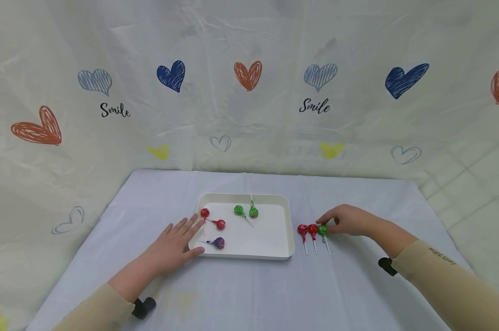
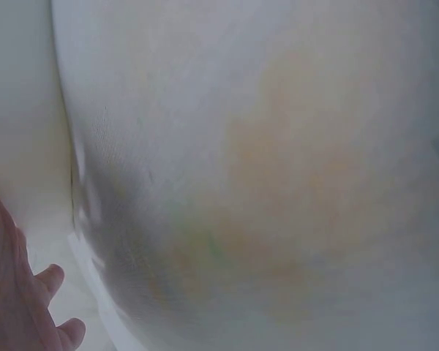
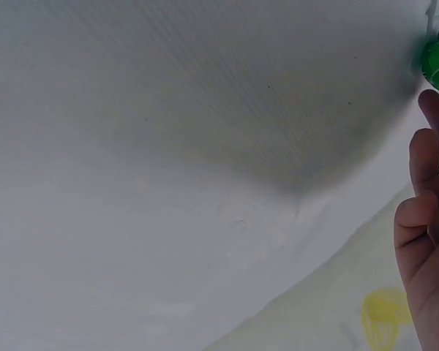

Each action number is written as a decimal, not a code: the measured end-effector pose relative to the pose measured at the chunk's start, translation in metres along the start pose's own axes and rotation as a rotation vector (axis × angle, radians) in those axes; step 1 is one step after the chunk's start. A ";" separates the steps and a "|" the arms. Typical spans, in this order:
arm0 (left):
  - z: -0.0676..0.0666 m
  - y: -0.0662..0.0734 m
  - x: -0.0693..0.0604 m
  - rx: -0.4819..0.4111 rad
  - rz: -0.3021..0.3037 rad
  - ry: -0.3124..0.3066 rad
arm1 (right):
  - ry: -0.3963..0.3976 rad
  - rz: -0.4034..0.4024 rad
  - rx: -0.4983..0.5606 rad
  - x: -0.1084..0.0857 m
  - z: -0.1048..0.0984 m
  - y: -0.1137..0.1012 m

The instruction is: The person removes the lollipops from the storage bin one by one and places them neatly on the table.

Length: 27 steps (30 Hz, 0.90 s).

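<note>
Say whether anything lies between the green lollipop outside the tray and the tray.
Yes: two red lollipops lie side by side between the green lollipop and the tray. Sliding it straight left would likely push into them; a lift should clear them.

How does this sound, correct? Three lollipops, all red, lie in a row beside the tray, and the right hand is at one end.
Not all red: the head view shows the end lollipop at the right hand is green. The rest stands.
</note>
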<state>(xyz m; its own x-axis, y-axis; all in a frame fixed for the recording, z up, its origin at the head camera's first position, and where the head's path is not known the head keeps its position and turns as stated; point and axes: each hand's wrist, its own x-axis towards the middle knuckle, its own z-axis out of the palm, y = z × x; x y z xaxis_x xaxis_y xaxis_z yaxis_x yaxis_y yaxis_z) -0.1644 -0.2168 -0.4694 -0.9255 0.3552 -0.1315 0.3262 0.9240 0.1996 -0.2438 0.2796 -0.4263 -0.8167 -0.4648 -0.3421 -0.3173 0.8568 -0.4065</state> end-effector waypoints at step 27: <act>0.001 -0.001 0.001 -0.007 0.016 0.007 | 0.052 -0.038 0.017 0.025 -0.028 -0.037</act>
<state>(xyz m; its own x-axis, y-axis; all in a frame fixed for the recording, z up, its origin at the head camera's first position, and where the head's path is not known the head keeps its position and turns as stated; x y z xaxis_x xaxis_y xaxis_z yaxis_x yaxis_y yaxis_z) -0.1653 -0.2169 -0.4703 -0.9215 0.3689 -0.1210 0.3398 0.9171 0.2084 -0.2662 0.2428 -0.3964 -0.8280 -0.4846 -0.2821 -0.3409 0.8345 -0.4329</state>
